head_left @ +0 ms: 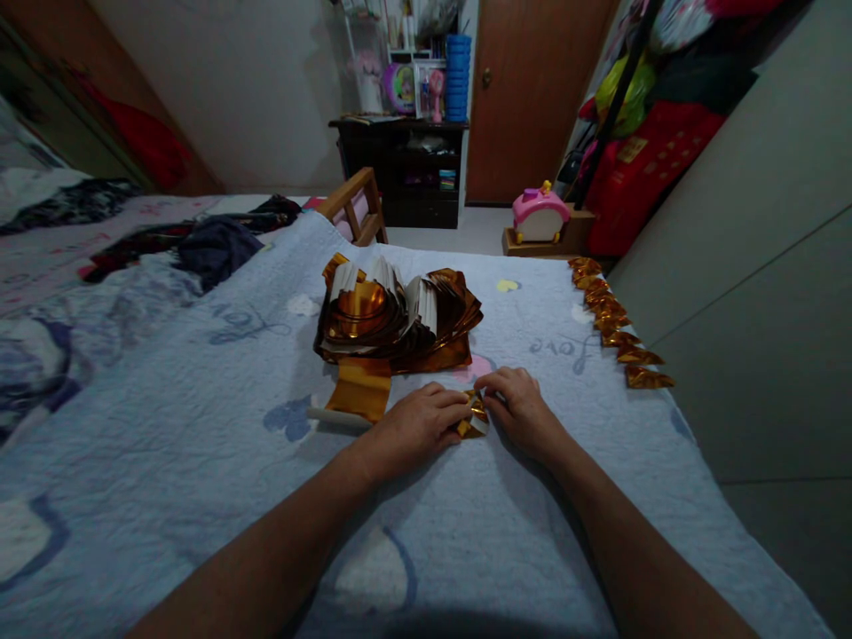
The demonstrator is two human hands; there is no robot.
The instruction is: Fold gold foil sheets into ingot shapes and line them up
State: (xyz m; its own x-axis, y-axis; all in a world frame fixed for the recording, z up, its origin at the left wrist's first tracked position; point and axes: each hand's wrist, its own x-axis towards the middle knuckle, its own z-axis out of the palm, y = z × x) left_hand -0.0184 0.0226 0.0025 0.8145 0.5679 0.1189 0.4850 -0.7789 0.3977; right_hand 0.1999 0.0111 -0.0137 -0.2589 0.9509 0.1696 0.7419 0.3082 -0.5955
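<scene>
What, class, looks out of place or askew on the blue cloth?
One gold sheet juts out in front of the curled stack, its near edge showing white; it looks stray compared with the neat row of folded pieces at the right. Nothing looks spilled.

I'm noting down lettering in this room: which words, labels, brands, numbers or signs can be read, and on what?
"Love": gray-blue script on the right side of the blue bedspread.
Too blurred to read: the script on the bedspread's left side; the gold label on the red bag.
No brands or numbers are legible.
</scene>
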